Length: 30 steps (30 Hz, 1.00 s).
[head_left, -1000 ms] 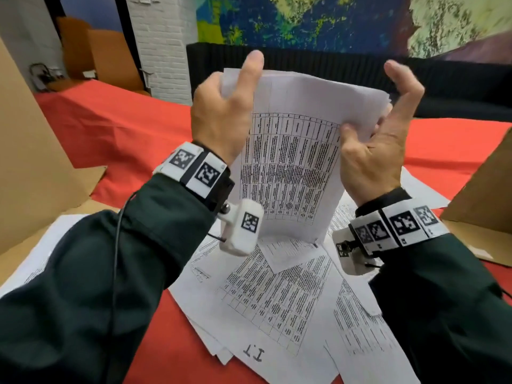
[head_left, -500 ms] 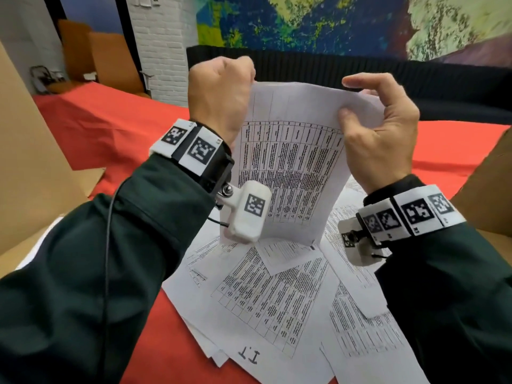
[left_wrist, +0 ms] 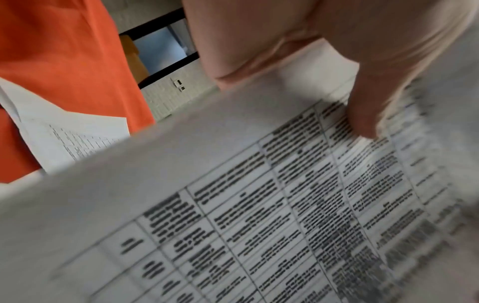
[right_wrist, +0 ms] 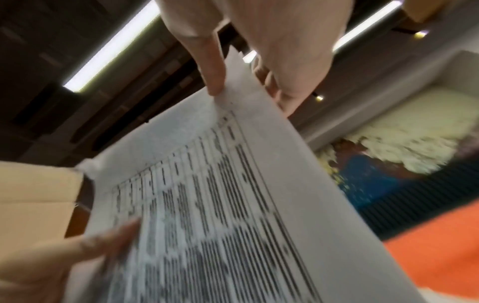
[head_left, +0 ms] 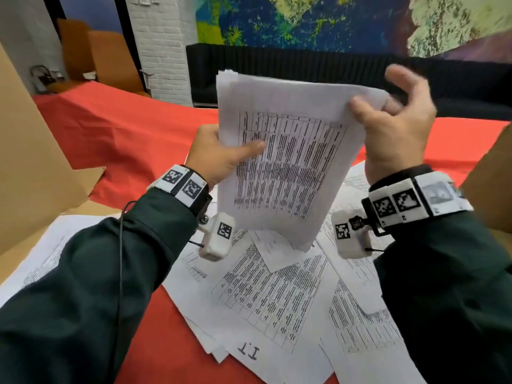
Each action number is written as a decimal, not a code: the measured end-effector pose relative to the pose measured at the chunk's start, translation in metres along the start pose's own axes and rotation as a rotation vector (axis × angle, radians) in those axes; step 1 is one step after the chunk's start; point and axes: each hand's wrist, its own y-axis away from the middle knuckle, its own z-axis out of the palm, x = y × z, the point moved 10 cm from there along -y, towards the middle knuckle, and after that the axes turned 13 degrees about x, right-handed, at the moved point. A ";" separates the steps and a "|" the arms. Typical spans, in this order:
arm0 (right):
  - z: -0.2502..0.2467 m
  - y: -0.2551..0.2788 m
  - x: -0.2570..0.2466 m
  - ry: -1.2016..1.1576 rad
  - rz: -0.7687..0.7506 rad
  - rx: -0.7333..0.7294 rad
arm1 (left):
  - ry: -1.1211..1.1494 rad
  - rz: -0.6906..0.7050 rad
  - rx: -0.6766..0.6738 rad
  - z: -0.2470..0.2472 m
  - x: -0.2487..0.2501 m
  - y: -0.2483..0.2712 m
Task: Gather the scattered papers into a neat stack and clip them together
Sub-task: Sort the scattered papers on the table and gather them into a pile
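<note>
The left hand [head_left: 219,156] pinches the held stack [head_left: 288,167] by its side; the right hand [head_left: 393,134] pinches its top corner. Best tap its lower edge on the desk [head_left: 144,128] below to square it.

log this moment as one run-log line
phase: gathering | left hand: pinches held sheets | right hand: thumb on top corner | loose papers: on red cloth | clip: unseen

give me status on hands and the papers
Left hand grips held stack at its side. Right hand pinches top corner. Loose sheets scattered on table. No clip seen.
</note>
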 end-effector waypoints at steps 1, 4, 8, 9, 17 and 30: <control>-0.003 0.004 0.021 -0.043 0.123 -0.001 | 0.015 -0.010 0.019 -0.003 -0.003 0.000; 0.006 0.037 0.067 0.044 0.300 -0.191 | 0.130 -0.051 0.047 -0.005 -0.005 0.005; 0.013 0.050 0.058 0.040 0.231 -0.238 | 0.078 0.030 0.029 -0.002 0.013 0.020; 0.012 0.048 0.054 0.020 0.206 -0.239 | 0.085 0.047 0.055 -0.006 0.017 0.022; 0.005 0.072 0.069 0.088 0.199 -0.296 | -0.058 -0.008 0.036 -0.011 -0.034 0.040; -0.029 0.098 0.100 0.232 0.259 -0.278 | 0.025 -0.213 0.007 -0.008 -0.090 0.079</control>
